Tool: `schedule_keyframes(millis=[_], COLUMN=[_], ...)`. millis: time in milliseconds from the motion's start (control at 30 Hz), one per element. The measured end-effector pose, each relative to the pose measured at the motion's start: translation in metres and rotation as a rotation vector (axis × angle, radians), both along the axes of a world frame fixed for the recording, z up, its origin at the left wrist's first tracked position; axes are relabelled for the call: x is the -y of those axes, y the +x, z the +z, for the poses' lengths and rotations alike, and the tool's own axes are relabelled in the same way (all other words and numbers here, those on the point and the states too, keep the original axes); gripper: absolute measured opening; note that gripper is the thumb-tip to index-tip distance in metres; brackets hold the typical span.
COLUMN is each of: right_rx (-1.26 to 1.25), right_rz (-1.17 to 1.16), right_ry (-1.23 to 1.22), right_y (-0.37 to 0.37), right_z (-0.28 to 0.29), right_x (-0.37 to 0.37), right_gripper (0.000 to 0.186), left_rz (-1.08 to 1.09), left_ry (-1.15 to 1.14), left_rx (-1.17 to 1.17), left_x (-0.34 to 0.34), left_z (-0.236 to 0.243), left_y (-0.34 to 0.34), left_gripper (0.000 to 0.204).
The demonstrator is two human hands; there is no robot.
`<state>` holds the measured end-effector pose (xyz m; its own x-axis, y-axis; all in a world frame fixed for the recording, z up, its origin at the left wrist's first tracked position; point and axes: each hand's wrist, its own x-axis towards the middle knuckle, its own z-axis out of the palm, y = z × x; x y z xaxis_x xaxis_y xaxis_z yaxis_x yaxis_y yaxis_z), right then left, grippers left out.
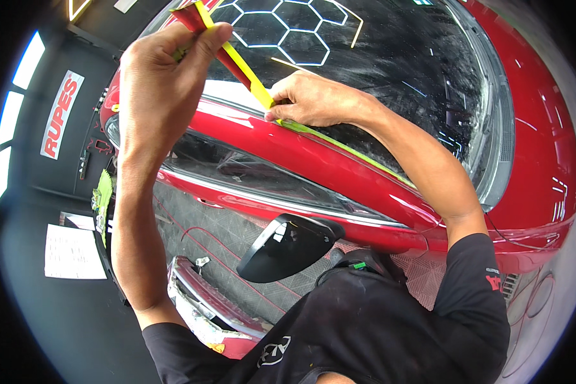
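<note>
Yellow tape [249, 77] between both hands, red-lettered sign [62, 115] left.

Yellow tape [339, 144] along red car pillar [313, 160]

Bright, sharp centre; hexagonal lamp glare on windscreen [365, 70]; dark, bent fisheye rim.

The person wears a black short-sleeved T-shirt [377, 326]. The sleeves end above the elbows, leaving both forearms bare. A small white outline emblem [274, 351] sits on the chest, and the right sleeve [477, 301] carries a little red and white mark near its hem. No gloves, watch or rings show on either hand.
</note>
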<state>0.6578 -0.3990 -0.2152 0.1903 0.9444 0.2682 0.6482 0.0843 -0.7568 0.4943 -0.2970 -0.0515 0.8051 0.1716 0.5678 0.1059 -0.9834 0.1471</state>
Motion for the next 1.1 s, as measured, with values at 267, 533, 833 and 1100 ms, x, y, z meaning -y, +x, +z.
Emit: schedule_keyframes(millis=[267,533,833,1100], right_rx=[0.056,0.106,0.15,0.064], right_rz=[-0.08,-0.123,-0.173,-0.257], right_ry=[0.128,0.219,0.356,0.252], right_y=[-0.001,-0.005,0.001,0.004], right_z=[0.003,0.003,-0.006,0.015], right_x=[0.053,0.112,0.166,0.218], right_gripper=[0.032,0.029,0.024,0.017], left_rz=[-0.179,-0.327,-0.351,-0.512], left_ry=[0.086,-0.13,0.047,0.076], left_rx=[0.149,0.004,-0.585,-0.986], left_x=[-0.004,0.038,0.022,0.056], left_z=[0.013,0.012,-0.061,-0.145], left_y=[0.01,0.021,0.044,0.075], left_gripper=[0.037,0.07,0.031,0.03])
